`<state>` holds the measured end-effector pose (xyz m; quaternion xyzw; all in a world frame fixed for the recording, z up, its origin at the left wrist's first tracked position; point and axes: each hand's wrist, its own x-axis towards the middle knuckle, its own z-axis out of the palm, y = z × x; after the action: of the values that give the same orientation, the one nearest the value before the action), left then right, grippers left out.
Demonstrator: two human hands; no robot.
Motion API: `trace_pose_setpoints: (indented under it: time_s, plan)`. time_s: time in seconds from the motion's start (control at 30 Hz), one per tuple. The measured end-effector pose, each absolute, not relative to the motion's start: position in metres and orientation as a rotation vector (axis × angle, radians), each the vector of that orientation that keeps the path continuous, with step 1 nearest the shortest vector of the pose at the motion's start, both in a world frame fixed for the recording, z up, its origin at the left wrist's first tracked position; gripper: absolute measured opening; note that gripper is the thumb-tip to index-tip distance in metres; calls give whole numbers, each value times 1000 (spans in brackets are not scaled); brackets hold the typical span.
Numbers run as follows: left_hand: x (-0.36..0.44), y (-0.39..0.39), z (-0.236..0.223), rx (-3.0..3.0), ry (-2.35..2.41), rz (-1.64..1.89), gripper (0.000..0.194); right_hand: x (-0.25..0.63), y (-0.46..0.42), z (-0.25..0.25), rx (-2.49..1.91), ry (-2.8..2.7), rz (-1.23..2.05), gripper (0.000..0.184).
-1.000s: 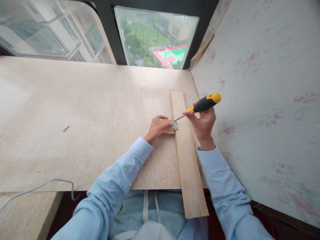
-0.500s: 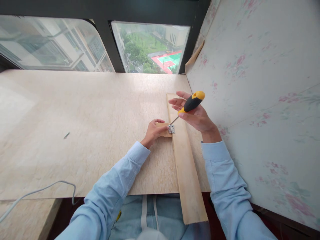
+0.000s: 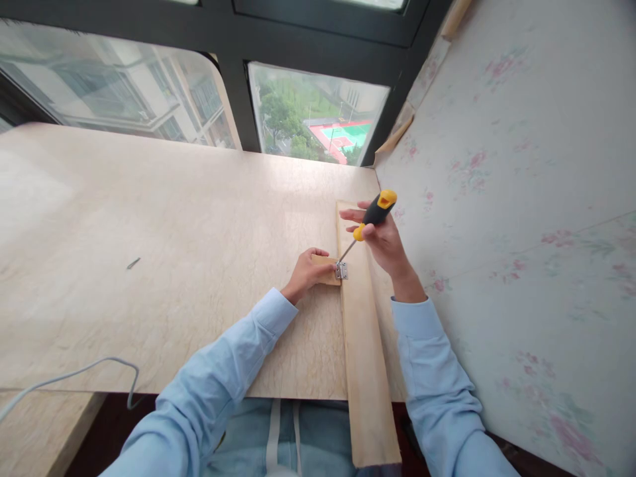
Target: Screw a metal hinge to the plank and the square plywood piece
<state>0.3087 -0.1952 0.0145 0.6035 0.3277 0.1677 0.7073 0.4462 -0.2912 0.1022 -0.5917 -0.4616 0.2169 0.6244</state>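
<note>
My right hand [image 3: 385, 242] grips a yellow-and-black screwdriver [image 3: 377, 209] by the lower part of its handle, several fingers stretched out. The shaft slants down to a small silver hinge [image 3: 341, 270], and its tip meets the hinge's left side. That hinge spans the joint between a short wooden block [image 3: 328, 279] and a long wooden board [image 3: 370, 358]. My left hand [image 3: 307, 273] is closed on the short block, thumb on top near the hinge. Whether a screw sits under the tip is too small to tell.
The board's near end juts past the edge of the marble-look sill [image 3: 199, 278]. Small metal pieces, perhaps screws [image 3: 133, 263], lie to the left. A pale cable [image 3: 99, 361] curves over the front edge. A floral-papered wall [image 3: 521, 218] borders the right, windows [image 3: 318, 112] the back.
The camera view has shifted and tilted slightly. My right hand has turned the screwdriver a little, and its handle stands somewhat differently. The left hand keeps its hold on the block.
</note>
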Motion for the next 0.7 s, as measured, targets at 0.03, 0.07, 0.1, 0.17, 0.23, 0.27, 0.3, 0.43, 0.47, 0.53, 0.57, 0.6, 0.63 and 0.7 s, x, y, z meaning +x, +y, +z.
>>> trace_pose_setpoints:
  time_s: [0.03,0.07,0.1,0.17,0.23,0.27,0.3,0.43,0.47,0.53,0.57,0.6,0.63,0.7]
  plan:
    - [308,-195,14,1331,724,372,47,446,-295,108,-1304,-1090,573,62]
    - [308,-195,14,1323,723,371,47,446,-299,113,-1263,-1115,640,64]
    - [308,-195,14,1320,724,371,47,446,-303,118,-1238,-1131,690,66]
    - [308,-195,14,1322,728,369,47,449,-311,126,-1237,-1135,731,65]
    - [308,-195,13,1322,727,368,47,451,-314,128,-1271,-1111,714,61]
    - [309,-194,12,1318,726,366,47,452,-314,127,-1293,-1094,686,59]
    - [309,-194,12,1314,727,363,47,453,-312,125,-1320,-1076,647,58]
    - [309,-194,13,1325,748,365,47,450,-303,117,-1547,-1031,318,51]
    - [308,-194,14,1332,750,368,47,447,-301,115,-1626,-1023,204,51]
    - [308,-194,16,1340,747,369,47,442,-298,114,-1745,-1023,41,52]
    - [307,-195,17,1340,745,367,47,439,-297,114,-1768,-1042,23,52]
    - [307,-195,18,1335,743,368,48,436,-297,115,-1765,-1077,51,52]
    - [307,-195,18,1327,741,370,49,434,-298,115,-1732,-1120,117,52]
    - [307,-195,18,1309,734,376,51,432,-300,118,-1601,-1203,310,56]
